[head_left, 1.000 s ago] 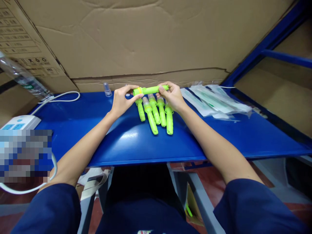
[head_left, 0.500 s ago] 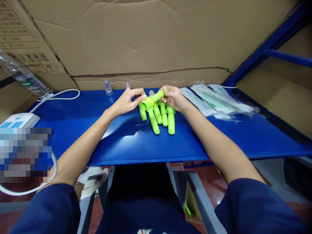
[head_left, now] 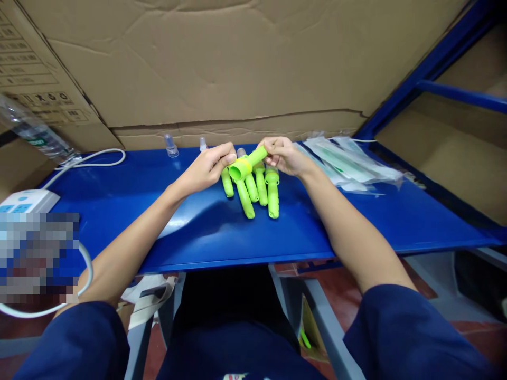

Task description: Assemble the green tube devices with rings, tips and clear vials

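A lime-green flashlight-shaped tube [head_left: 257, 155], with a yellow band near its wide open mouth, is held above the table between my two hands. My right hand [head_left: 283, 154] grips its narrow end between thumb and curled fingers. At the wide end, my left hand [head_left: 214, 163] pinches the rim beside the yellow band; the exact contact is partly hidden. Below and behind it, several similar lime-green tubes [head_left: 273, 199] lie with their narrow ends towards me. Some have clear tops, and my hands and the held tube partly cover them.
Two clear plastic caps [head_left: 171, 146] stand at the back of the blue table [head_left: 222, 248]. Flat plastic-wrapped packets [head_left: 356, 161] lie to the right. On the left are a white power strip [head_left: 29, 199], its cable and a leaning clear bottle [head_left: 37, 134]. Cardboard [head_left: 257, 63] walls the back.
My left fingers have curled closer together at the wide end. The held tube's mouth has turned slightly more towards me. The whole view has shifted a little.
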The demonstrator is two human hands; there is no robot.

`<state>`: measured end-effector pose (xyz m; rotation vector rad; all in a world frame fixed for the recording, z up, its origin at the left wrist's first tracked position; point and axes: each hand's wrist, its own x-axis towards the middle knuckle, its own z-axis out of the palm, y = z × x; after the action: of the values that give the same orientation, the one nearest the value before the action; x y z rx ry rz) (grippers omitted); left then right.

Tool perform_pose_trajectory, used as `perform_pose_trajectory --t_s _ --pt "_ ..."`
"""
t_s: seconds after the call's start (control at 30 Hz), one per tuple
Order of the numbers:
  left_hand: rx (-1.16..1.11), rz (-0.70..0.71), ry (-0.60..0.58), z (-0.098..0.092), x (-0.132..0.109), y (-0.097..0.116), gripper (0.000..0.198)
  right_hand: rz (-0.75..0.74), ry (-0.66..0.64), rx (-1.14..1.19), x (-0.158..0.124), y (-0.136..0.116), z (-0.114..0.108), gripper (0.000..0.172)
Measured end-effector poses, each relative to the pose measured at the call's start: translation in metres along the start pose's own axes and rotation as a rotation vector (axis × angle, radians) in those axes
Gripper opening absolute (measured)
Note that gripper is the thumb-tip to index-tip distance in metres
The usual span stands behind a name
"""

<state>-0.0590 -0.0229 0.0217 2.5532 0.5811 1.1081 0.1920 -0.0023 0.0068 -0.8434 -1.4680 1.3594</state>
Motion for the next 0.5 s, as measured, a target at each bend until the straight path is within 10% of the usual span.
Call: perform_pose_trajectory --t_s 0.5 --pt "0.138 -0.131 0.137 -0.014 -0.011 -0.015 0.057 -0.170 0.327 -0.175 0.008 -0.012 -0.045 0.057"
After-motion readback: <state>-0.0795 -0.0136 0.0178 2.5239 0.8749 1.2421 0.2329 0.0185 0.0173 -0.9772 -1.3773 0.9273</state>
